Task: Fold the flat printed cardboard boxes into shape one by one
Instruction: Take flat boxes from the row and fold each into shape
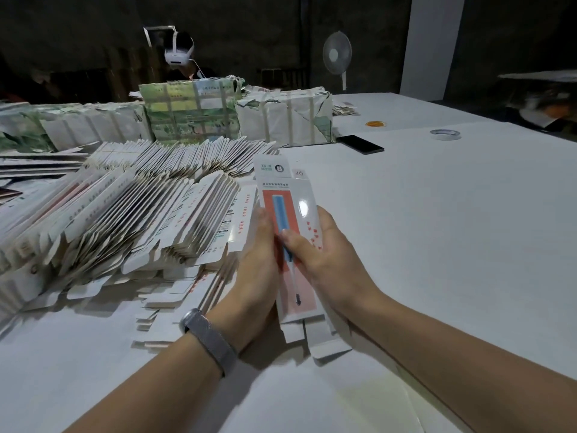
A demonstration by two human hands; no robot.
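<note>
A long narrow printed cardboard box (292, 207), white with a red panel and a blue stripe, stands lengthwise above the table between my hands. My left hand (256, 270) grips its left edge, the fingers hidden behind it. My right hand (318, 248) holds the right side with the thumb lying across the printed front. The box's bottom flaps (315, 337) hang loose below my palms. A large slanting pile of flat boxes (134, 214) lies just left of my left hand.
Wrapped bundles (281, 117) of stock line the far side of the white table (437, 245). A black phone (359, 143), a tape roll (445, 134) and an orange object (376, 124) lie beyond. A standing fan (337, 54) and a person wearing a headset (181, 54) are at the back.
</note>
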